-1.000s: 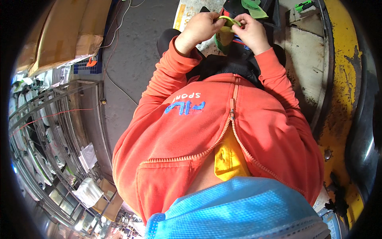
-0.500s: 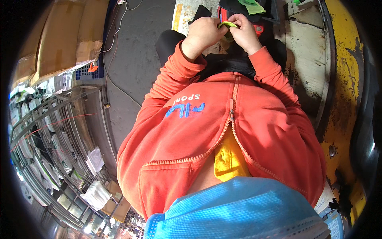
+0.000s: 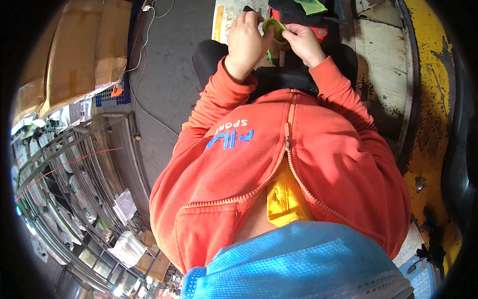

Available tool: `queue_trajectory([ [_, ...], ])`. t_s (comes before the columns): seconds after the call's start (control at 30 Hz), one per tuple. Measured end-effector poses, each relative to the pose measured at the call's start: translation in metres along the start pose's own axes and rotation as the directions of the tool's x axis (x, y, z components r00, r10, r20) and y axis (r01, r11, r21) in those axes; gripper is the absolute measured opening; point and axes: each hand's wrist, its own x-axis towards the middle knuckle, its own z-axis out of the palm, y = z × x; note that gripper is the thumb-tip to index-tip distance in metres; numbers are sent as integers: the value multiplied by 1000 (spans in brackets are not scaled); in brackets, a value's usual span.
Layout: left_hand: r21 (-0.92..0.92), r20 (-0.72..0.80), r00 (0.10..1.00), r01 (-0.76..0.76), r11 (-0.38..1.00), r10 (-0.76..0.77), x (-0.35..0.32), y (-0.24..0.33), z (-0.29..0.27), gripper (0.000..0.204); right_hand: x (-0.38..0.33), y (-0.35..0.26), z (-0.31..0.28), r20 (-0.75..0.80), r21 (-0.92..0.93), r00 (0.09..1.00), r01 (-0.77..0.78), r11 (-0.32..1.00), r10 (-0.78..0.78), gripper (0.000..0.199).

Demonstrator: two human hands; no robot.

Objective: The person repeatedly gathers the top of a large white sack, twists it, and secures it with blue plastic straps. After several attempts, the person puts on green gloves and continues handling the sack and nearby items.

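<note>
Out in front of my body, both hands hold a yellow-green, sock-like piece of cloth (image 3: 282, 42) by its mouth. Its round opening gapes between them, and a greener end hangs below. At the right edge of the mouth, my right hand (image 3: 305, 46) pinches the rim between thumb and fingers. My left hand (image 3: 245, 44) is at the other side, its thumb against the rim and its fingers bent upward, partly hidden. A similar light-green cloth (image 3: 312, 6) lies on a black and red object (image 3: 291, 11) just beyond the hands.
A white, worn board (image 3: 222, 25) lies under the work area. To the right are stained pale panels (image 3: 383, 55) and a chipped yellow metal edge (image 3: 428, 99). Cardboard boxes (image 3: 74, 50), a metal rack (image 3: 94, 169) and loose cables (image 3: 144, 45) are on the left.
The cloth's mouth has been spread from a narrow fold into a round opening. My left hand has turned upright and shifted slightly left; my right hand has lowered a little.
</note>
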Motion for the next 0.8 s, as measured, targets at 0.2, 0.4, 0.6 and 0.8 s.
queue_trajectory([
  [0.2, -299, -1, 993, -113, 948, 118, -17, 16, 13, 14, -9, -6, 13, -59, 373, 998, 42, 927, -22, 16],
  [0.4, 38, 564, 825, -5, 999, -17, -28, -16, 36, 15, -5, -17, 3, -75, 551, 995, -16, 834, 69, 11],
  [0.6, -285, 437, 840, 468, 836, -321, -11, -41, 33, 20, -23, 1, 20, 96, 365, 995, -57, 929, 24, 12],
  [0.8, -657, 540, 678, 710, 253, -499, -13, -40, 52, 16, -14, -17, 28, 126, -308, 982, 171, 936, -138, 19],
])
